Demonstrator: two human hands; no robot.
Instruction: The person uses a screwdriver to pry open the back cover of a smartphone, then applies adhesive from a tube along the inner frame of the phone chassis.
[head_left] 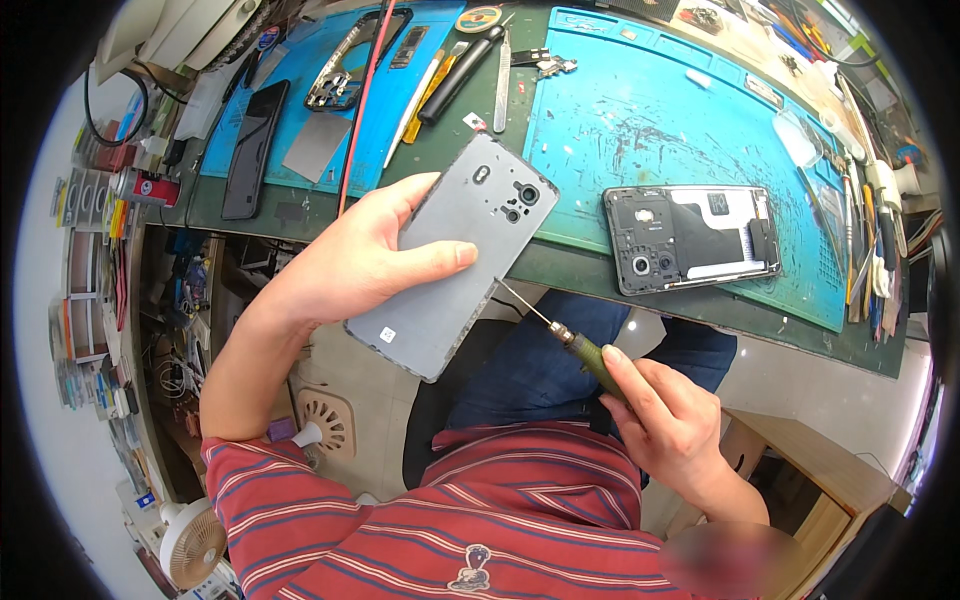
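My left hand (395,245) grips a grey phone back cover (450,290), thumb across its face, holding it tilted above my lap at the bench edge; the cover has camera openings near its upper end and a small white label lower down. In my right hand (660,420) is a green-handled tool (590,355), fingers wrapped round it, its thin metal shaft reaching the cover's right edge. An opened phone (730,230) with black and silver inner parts lies to the right on the blue mat (650,110).
A black phone (255,150), a metal phone frame (355,60) and a grey square sheet (315,150) sit on the left mat. Tweezers (502,85) and a black cylindrical tool (460,75) lie between the mats. Several tools (870,230) stand along the right side; a fan (195,545) is lower left.
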